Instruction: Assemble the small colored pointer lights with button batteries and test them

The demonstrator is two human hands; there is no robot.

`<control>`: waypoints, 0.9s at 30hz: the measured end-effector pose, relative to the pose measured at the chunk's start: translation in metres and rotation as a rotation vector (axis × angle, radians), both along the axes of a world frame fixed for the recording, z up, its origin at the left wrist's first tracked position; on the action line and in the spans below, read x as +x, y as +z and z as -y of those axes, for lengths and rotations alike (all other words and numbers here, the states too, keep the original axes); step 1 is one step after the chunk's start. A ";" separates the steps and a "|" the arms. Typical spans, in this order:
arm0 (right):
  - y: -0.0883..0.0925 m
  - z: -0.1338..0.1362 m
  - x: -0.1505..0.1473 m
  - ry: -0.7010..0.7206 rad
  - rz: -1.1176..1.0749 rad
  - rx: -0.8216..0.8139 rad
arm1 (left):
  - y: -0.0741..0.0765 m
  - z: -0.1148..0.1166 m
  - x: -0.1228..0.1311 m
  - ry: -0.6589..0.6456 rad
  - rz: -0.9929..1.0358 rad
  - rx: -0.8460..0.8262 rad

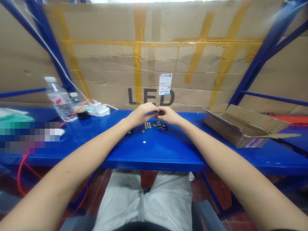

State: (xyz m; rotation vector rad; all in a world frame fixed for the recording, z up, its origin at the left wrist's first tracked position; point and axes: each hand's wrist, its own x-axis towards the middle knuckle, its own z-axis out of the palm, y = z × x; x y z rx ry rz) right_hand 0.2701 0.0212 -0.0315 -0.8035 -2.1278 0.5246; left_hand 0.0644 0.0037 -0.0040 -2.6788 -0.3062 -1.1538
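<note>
Both arms reach forward over a blue table (154, 150). My left hand (141, 113) and my right hand (168, 115) meet above its far middle, fingers pinched together on a small dark item between them that I cannot make out. Just below the hands lie several coloured carabiner-like clips (160, 125) and a cluster of several small round metal pieces (147, 125). One tiny white piece (144, 141) lies nearer to me.
An open cardboard box (243, 126) sits at the right. A clear water bottle (60, 100), a dark jar (81, 110) and a white power strip (98, 108) with a red cable stand at the left. Taped cardboard marked LED (151, 96) walls the back.
</note>
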 end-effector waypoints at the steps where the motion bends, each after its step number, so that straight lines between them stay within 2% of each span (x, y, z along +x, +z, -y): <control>1: 0.000 0.000 0.000 0.001 -0.006 0.001 | 0.000 0.000 0.000 -0.003 0.002 0.008; 18: 0.009 0.014 -0.004 -0.102 0.023 0.101 | 0.000 0.002 0.000 0.048 0.002 -0.021; 27: 0.010 0.016 -0.005 -0.087 -0.020 0.052 | -0.005 -0.001 -0.001 0.041 -0.010 0.027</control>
